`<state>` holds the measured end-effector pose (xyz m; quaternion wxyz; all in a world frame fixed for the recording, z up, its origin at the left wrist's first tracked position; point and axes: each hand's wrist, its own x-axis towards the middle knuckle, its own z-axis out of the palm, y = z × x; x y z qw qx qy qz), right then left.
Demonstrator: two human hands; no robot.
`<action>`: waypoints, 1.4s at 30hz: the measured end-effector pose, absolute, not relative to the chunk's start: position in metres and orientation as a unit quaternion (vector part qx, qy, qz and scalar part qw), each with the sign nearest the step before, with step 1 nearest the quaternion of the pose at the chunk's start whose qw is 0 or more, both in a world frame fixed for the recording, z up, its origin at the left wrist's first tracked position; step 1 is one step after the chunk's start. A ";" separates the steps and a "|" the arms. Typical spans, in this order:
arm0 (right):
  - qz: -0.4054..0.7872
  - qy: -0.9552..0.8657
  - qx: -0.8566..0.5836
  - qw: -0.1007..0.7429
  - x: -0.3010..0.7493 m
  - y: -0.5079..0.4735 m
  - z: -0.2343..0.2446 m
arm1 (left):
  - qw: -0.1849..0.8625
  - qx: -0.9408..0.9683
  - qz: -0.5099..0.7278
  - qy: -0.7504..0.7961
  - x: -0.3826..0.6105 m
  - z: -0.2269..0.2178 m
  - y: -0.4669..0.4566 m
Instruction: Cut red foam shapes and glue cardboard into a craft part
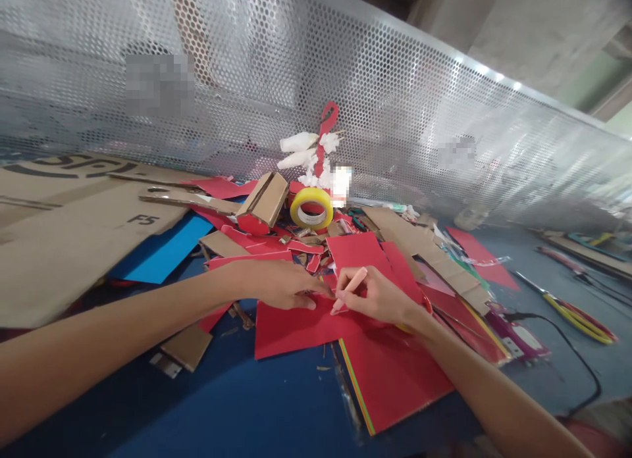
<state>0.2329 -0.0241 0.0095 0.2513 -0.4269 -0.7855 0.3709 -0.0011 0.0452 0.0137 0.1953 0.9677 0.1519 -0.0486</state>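
Note:
My right hand [372, 297] grips a pale pink marker [356, 280], its tip down at a red paper sheet [291, 333]. Flat on that same sheet lies my left hand [284, 285], fingers stretched towards the marker tip. Whether the tip touches the paper is too small to tell. Under my right forearm is a stack of coloured paper [390, 385] with red on top. Another red piece [358, 251] lies just beyond my hands. A roll of yellow tape [312, 208] stands behind them, beside a folded cardboard piece [264, 198] with a red end.
A large cardboard sheet [74, 228] covers the left side, with blue paper [165, 247] at its edge. Scissors [577, 316] with yellow-red handles and a cable [577, 359] lie at right. A perforated metal screen [345, 70] closes off the back. Paper and cardboard scraps litter the middle.

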 end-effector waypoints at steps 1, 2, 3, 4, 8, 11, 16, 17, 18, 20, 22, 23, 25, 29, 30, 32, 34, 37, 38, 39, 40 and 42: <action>0.372 -0.789 -0.422 0.248 0.232 -0.024 0.009 | 0.197 0.967 -0.048 0.153 -0.001 0.014 0.045; 0.373 -0.792 -0.418 0.244 0.232 -0.024 0.009 | 0.199 0.967 -0.048 0.155 -0.001 0.014 0.045; 0.372 -0.794 -0.415 0.242 0.231 -0.024 0.009 | 0.199 0.966 -0.047 0.157 -0.001 0.014 0.045; 0.369 -0.796 -0.416 0.242 0.231 -0.023 0.010 | 0.199 0.966 -0.047 0.158 -0.001 0.014 0.045; 0.348 -0.792 -0.437 0.246 0.233 -0.023 0.011 | 0.202 0.966 -0.046 0.154 -0.001 0.015 0.044; 0.356 -0.796 -0.426 0.241 0.233 -0.023 0.011 | 0.207 0.964 -0.052 0.160 -0.001 0.017 0.043; 0.366 -0.801 -0.412 0.234 0.232 -0.023 0.010 | 0.205 0.963 -0.064 0.164 0.001 0.022 0.042; 0.365 -0.796 -0.419 0.240 0.232 -0.023 0.010 | 0.203 0.963 -0.065 0.161 0.001 0.022 0.042; 0.365 -0.791 -0.424 0.246 0.232 -0.024 0.011 | 0.202 0.964 -0.066 0.160 0.001 0.022 0.041; 0.368 -0.791 -0.424 0.244 0.231 -0.024 0.011 | 0.198 0.964 -0.068 0.163 0.000 0.022 0.041; 0.375 -0.799 -0.412 0.227 0.230 -0.024 0.012 | 0.196 0.964 -0.070 0.166 0.000 0.023 0.041; 0.377 -0.803 -0.406 0.218 0.230 -0.024 0.012 | 0.198 0.963 -0.074 0.168 -0.001 0.023 0.041; 0.374 -0.807 -0.405 0.211 0.229 -0.024 0.011 | 0.204 0.960 -0.086 0.171 -0.001 0.024 0.043; 0.359 -0.796 -0.428 0.233 0.230 -0.023 0.010 | 0.217 0.959 -0.101 0.150 -0.001 0.024 0.048; 0.361 -0.796 -0.427 0.231 0.230 -0.023 0.010 | 0.222 0.958 -0.105 0.146 -0.001 0.024 0.049; 0.372 -0.801 -0.416 0.216 0.228 -0.024 0.011 | 0.229 0.956 -0.110 0.149 0.000 0.024 0.052; 0.378 -0.806 -0.405 0.209 0.227 -0.024 0.012 | 0.234 0.954 -0.114 0.151 0.000 0.025 0.053; 0.372 -0.795 -0.422 0.228 0.227 -0.024 0.012 | 0.235 0.954 -0.121 0.139 0.000 0.025 0.055; 0.371 -0.788 -0.432 0.236 0.228 -0.024 0.012 | 0.234 0.955 -0.124 0.136 0.000 0.025 0.056; 0.369 -0.782 -0.438 0.244 0.228 -0.023 0.011 | 0.232 0.955 -0.125 0.136 0.000 0.025 0.056; 0.369 -0.780 -0.440 0.249 0.228 -0.023 0.010 | 0.232 0.955 -0.126 0.137 0.000 0.025 0.056; 0.371 -0.785 -0.430 0.248 0.228 -0.023 0.009 | 0.236 0.953 -0.127 0.139 0.000 0.025 0.056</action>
